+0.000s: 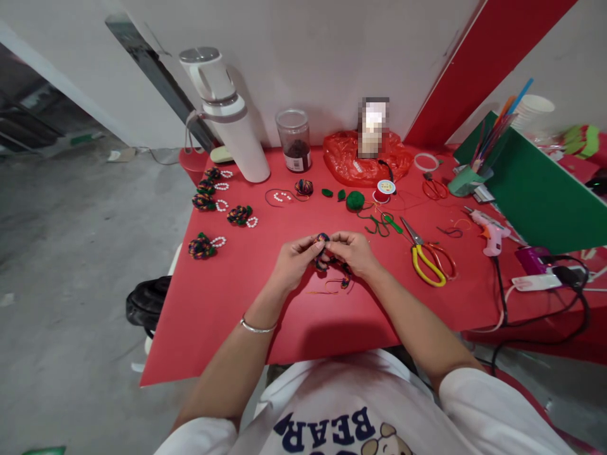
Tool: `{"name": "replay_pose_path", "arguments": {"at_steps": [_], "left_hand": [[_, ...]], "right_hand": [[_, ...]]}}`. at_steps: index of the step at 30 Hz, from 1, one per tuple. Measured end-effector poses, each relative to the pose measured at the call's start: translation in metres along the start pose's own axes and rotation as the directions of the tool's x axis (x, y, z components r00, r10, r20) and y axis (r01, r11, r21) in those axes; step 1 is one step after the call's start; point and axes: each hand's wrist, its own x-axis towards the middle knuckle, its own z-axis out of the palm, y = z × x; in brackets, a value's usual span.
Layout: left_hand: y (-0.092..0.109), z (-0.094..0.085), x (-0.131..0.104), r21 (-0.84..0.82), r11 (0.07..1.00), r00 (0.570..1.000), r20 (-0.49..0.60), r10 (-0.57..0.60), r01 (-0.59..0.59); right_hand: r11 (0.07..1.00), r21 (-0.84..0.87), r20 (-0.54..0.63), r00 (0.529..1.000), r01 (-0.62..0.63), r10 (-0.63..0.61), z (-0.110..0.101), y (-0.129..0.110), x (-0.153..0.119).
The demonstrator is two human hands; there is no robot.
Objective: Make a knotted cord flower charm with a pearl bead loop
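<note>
At the left edge of the red table, five finished multicoloured cord knots with small bead loops lie scattered: three in a column, one to their right, one nearer the person. A tall white flask leans behind them, touching the table near the wall, with a clear jar of dark contents just beside it. Centre, the left hand extends from a bare forearm wearing a thin silver bracelet; the wrist is slightly flexed, and the thumb and forefinger are pinched shut on a multicoloured cord knot. This knot is held just above the table's middle, between both hands, its loose cord ends trailing onto the surface below. The right hand meets it from the opposite side, fingers curled and closed on the same knot, fingertips nearly touching those of the left. Further right lie a green cord ball, a small thread spool, yellow-handled scissors and red-handled scissors side by side, and a glue gun near the table's right edge.
</note>
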Motion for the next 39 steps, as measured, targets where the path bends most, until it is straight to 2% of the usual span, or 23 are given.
{"name": "replay_pose_path", "arguments": {"at_steps": [3, 7, 10, 12, 18, 21, 23, 26, 28, 30, 33, 35, 37, 39], "left_hand": [[-0.003, 0.002, 0.001, 0.041, 0.996, 0.993, -0.082, 0.079, -0.076], [-0.005, 0.001, 0.005, 0.111, 0.983, 0.965, -0.202, 0.165, -0.145], [-0.003, 0.000, 0.005, -0.078, 0.993, 0.985, -0.156, 0.077, -0.090], [0.000, 0.001, 0.005, -0.184, 0.982, 0.990, -0.139, 0.016, -0.042], [-0.004, 0.008, 0.002, -0.097, 0.994, 0.989, -0.147, 0.025, -0.040], [-0.004, 0.007, 0.002, -0.165, 0.985, 0.989, -0.149, 0.020, -0.045], [-0.001, 0.006, 0.003, -0.225, 0.974, 0.994, -0.108, -0.011, -0.013], [0.002, 0.004, 0.003, -0.238, 0.969, 0.996, -0.048, -0.076, 0.062], [0.002, 0.004, 0.003, -0.229, 0.971, 0.995, -0.048, -0.088, 0.075], [0.001, 0.004, 0.002, -0.228, 0.971, 0.994, -0.065, -0.092, 0.075], [0.001, 0.003, 0.001, -0.206, 0.974, 0.991, -0.074, -0.111, 0.093], [0.001, 0.003, 0.001, -0.164, 0.981, 0.991, -0.074, -0.114, 0.101], [0.001, 0.004, 0.002, -0.111, 0.990, 0.991, -0.098, -0.096, 0.085], [0.002, 0.005, 0.002, -0.075, 0.995, 0.987, -0.142, -0.069, 0.059]], "right_hand": [[0.999, -0.005, -0.113, 0.993, 0.046, -0.046, -0.001, 0.003, 0.002], [0.982, -0.066, -0.220, 0.958, 0.175, -0.185, -0.003, 0.002, 0.003], [0.956, -0.168, -0.262, 0.924, 0.241, -0.279, -0.001, -0.001, 0.000], [0.947, -0.201, -0.260, 0.918, 0.251, -0.299, 0.001, -0.001, -0.002], [0.951, -0.197, -0.217, 0.935, 0.240, -0.280, 0.001, 0.003, -0.001], [0.930, -0.249, -0.242, 0.912, 0.271, -0.331, 0.000, 0.003, 0.000], [0.893, -0.334, -0.247, 0.887, 0.301, -0.391, 0.001, 0.002, -0.002], [0.780, -0.519, -0.211, 0.831, 0.351, -0.515, 0.001, 0.002, -0.006], [0.646, -0.651, -0.127, 0.781, 0.399, -0.611, -0.001, 0.004, -0.007], [0.475, -0.752, 0.012, 0.731, 0.457, -0.683, -0.005, 0.006, -0.007], [0.238, -0.825, 0.232, 0.692, 0.512, -0.683, -0.014, 0.007, -0.006], [0.124, -0.840, 0.332, 0.681, 0.528, -0.652, -0.019, 0.006, -0.005], [0.046, -0.837, 0.402, 0.670, 0.546, -0.624, -0.021, 0.005, -0.004], [0.023, -0.821, 0.442, 0.660, 0.571, -0.607, -0.019, 0.005, -0.004]]}}
